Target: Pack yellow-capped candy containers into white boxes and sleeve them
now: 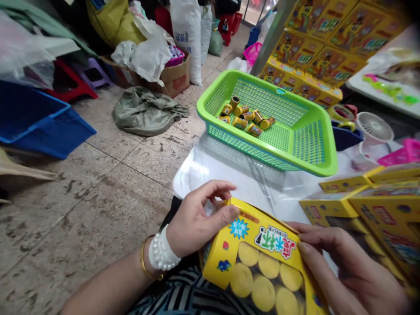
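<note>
A yellow printed carton (256, 258) with a clear window rests on my lap against the table edge, tilted. Round yellow pieces in rows show through its window. My left hand (206, 218) grips the carton's upper left corner, thumb on the front face, a bracelet and white band at the wrist. At the right upper edge my right hand (341, 262) pinches the carton between thumb and fingers. Beyond it, a green plastic basket (308, 153) stands on the white table (193, 175), with several small yellow cups (241, 122) lying inside.
Yellow cartons (377, 214) stand close by my right hand. More boxes (315, 43) are stacked behind the basket. A small white fan (374, 127) is at the right. Blue bin (42, 122), crumpled grey-green sack (144, 111) and cardboard box (177, 76) lie on the floor at left.
</note>
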{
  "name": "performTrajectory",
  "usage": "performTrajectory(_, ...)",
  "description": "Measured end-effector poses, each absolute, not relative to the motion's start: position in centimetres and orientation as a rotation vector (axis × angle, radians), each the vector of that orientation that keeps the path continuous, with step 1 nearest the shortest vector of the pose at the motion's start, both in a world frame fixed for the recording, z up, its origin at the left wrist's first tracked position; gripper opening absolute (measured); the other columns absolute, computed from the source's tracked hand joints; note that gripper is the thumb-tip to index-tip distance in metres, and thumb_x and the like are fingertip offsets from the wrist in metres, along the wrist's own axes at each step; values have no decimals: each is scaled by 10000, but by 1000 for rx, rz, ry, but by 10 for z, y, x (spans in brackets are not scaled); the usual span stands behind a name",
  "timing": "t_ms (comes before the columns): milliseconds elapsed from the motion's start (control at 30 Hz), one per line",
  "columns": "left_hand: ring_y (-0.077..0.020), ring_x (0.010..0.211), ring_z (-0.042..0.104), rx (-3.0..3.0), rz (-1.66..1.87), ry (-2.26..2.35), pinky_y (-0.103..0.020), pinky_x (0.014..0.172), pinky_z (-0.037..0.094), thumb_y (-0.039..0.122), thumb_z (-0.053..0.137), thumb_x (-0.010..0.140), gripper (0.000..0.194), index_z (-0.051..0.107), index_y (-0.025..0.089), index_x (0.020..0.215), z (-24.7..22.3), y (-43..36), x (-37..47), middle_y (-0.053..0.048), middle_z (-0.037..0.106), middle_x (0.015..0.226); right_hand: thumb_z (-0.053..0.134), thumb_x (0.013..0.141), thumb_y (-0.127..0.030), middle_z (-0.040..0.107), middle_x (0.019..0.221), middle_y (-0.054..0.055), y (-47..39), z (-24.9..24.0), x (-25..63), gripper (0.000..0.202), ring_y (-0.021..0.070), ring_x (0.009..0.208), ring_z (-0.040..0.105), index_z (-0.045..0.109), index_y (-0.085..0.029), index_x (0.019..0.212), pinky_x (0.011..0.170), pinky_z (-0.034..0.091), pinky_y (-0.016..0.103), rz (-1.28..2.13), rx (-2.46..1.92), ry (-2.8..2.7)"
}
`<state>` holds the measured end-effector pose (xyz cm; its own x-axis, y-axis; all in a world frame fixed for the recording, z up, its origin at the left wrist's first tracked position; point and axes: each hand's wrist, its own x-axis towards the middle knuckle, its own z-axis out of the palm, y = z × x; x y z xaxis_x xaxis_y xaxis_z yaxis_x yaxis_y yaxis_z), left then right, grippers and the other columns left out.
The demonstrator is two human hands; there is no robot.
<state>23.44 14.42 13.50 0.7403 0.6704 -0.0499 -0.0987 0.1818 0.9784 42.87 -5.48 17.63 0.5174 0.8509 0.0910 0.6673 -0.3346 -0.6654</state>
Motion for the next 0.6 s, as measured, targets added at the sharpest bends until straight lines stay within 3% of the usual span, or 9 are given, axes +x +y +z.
performTrajectory(133,-129,912,587,1315,732,452,-264,817,467,348,697,891,264,690,204,1112,137,139,236,-29,630,981,614,933,-337,752,1135,81,-53,178,422,128,200,956,752,638,-228,996,743,621,215,384,-2178,-1277)
performTrajectory(333,-132,852,611,1459,840,426,-260,757,483,264,774,803,208,701,140,954,142,145,235,-38,650,900,641,911,-164,664,1322,64,-43,176,403,237,213,1235,632,657,-226,1139,1089,487,313,237,-2006,-1392)
performTrajectory(500,-104,734,598,1514,887,395,-222,638,484,225,766,820,118,736,113,843,146,150,239,-42,636,823,633,912,-120,702,1212,42,-40,183,403,213,214,1233,631,659,-231,1092,1088,490,344,263,-2018,-1392)
performTrajectory(600,-116,755,622,1492,894,334,-220,650,516,219,771,818,118,767,103,840,146,151,243,-59,627,848,637,916,-151,705,1181,30,-37,194,404,137,207,1251,615,674,-236,1017,1120,451,333,201,-2130,-1512)
